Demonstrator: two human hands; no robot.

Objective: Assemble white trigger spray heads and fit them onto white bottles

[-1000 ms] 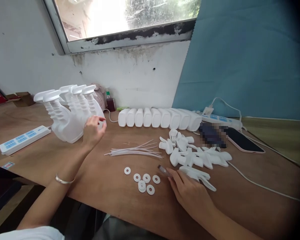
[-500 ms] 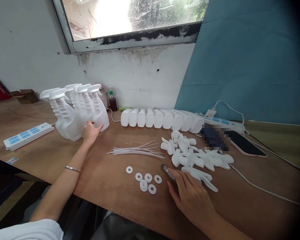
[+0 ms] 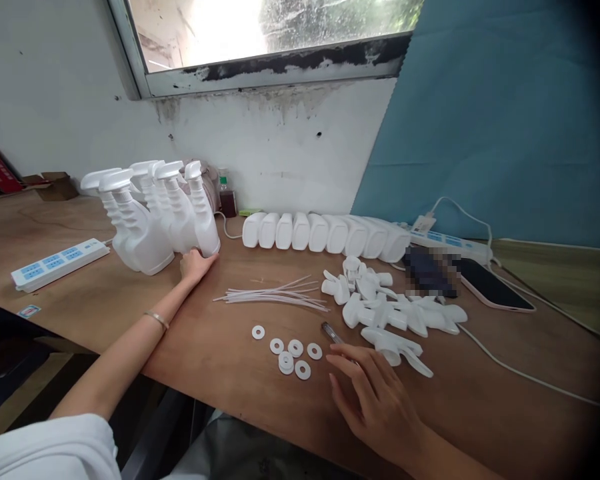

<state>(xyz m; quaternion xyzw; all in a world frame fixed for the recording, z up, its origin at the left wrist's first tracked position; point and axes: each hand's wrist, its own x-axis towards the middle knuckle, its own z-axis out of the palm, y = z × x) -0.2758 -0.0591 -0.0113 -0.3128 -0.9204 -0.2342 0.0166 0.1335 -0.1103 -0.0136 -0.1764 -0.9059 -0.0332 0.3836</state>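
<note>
My left hand [image 3: 196,267] is closed around the lower part of a white spray bottle [image 3: 204,217], at the right end of a cluster of similar bottles [image 3: 143,230]. The bottle stands upright with its trigger head on. On the tabletop rests my right hand [image 3: 377,393], fingers bent and apart, over a slim, greyish, shiny tool [image 3: 331,332] whose kind I cannot make out. Part of that tool is hidden under the index finger. White ring washers [image 3: 303,370] lie left of this hand, and white trigger spray heads [image 3: 387,347] lie just beyond it.
Thin white tubes [image 3: 270,295] lie mid-table. Behind them white bottles [image 3: 300,233] lie in a row, bases forward. Power strips sit at left [image 3: 60,265] and back right [image 3: 450,245]. A phone [image 3: 495,287] and cables are at right. A small dark bottle [image 3: 227,199] stands by the wall.
The rightmost spray bottle has turned and now shows a narrower side. My left hand has shifted right with it, at its base. My right hand's fingers have spread slightly over the tool.
</note>
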